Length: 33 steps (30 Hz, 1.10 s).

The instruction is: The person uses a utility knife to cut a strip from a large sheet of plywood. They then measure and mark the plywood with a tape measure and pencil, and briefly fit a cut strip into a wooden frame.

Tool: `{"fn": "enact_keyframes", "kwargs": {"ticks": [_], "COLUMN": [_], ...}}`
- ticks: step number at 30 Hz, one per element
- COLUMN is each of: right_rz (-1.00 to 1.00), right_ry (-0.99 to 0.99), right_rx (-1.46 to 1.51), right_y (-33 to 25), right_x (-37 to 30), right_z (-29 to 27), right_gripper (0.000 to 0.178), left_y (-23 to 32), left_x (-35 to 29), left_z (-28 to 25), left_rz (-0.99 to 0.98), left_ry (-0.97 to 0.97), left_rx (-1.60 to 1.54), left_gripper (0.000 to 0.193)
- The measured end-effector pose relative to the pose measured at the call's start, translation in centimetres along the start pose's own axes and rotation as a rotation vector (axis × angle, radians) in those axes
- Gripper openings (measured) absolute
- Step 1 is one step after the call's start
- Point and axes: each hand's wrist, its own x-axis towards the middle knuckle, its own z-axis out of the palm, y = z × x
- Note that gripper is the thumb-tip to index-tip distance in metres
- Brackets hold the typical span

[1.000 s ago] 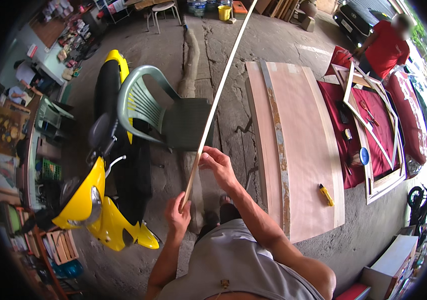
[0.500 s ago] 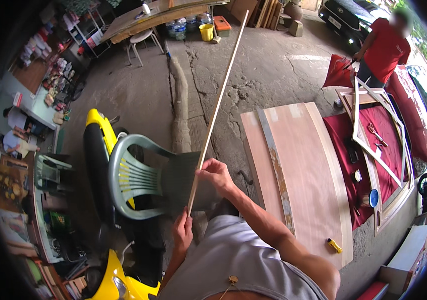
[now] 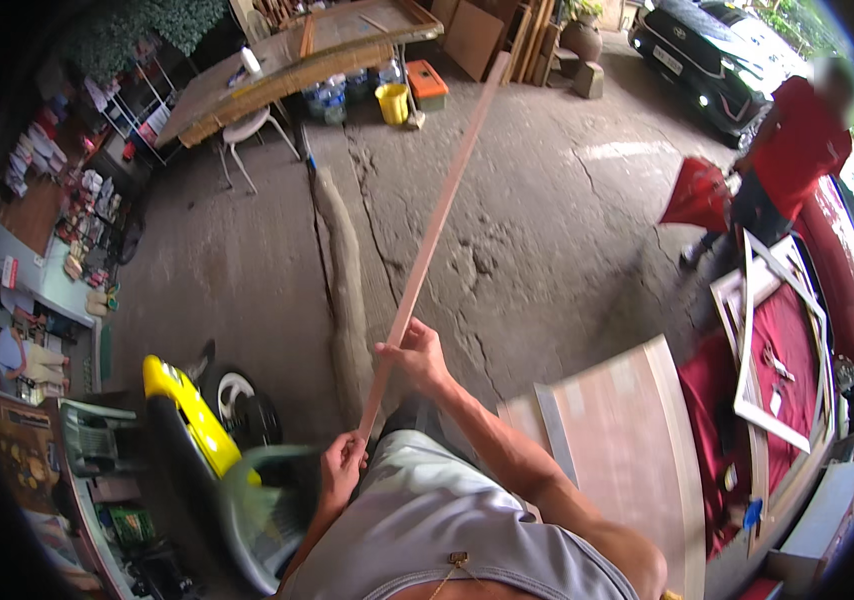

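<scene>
A long, thin wooden strip [image 3: 444, 208] slants up and away from me, its broad pinkish face showing. Its near end sits in the closed fingers of my left hand [image 3: 343, 466], in front of my waist. Farther up the strip, my right hand [image 3: 417, 357] pinches it between thumb and fingers. Down to my right lies a plywood sheet [image 3: 627, 430] with a metal straightedge [image 3: 555, 436] across it. At my lower left is a green plastic chair [image 3: 265, 510], partly blurred.
A yellow and black motorcycle [image 3: 192, 415] stands at left. Ahead are a worktable [image 3: 297, 70], a yellow bucket [image 3: 393, 103] and an orange box [image 3: 427, 84]. At right, wooden frames [image 3: 747, 340] rest on red cloth [image 3: 785, 330], near a person in red [image 3: 797, 145] holding a red bag [image 3: 697, 194].
I have moved forward, so the chair and plywood sit lower in view. The strip has turned to show its broad face. The person in red has shifted slightly.
</scene>
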Motion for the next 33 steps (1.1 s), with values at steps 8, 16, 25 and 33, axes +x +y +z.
{"fn": "enact_keyframes", "kwargs": {"ticks": [8,16,25,33], "right_rz": [-0.003,-0.268,-0.557,-0.434], "right_ry": [0.217,0.453,0.217,0.148], "right_rx": [-0.139,0.116,0.643,0.57], "right_y": [-7.9,-27.5,-42.8,-50.8], "right_x": [32.2,59.1,88.3,113.9], "right_z": [-7.7,-27.9,-43.5,-50.5], "right_gripper": [0.061,0.074,0.037,0.046], "left_y": [10.7,19.8,31.1,38.9], "left_x": [32.6,56.4,84.5,107.4], "left_z": [-3.4,-2.8,2.3,10.9], "left_rz": [0.321,0.377,0.175,0.094], "left_ry": [0.331,0.045,-0.157,-0.055], "left_rx": [0.531,0.362,0.371,0.324], "left_gripper": [0.038,0.042,0.045,0.045]}}
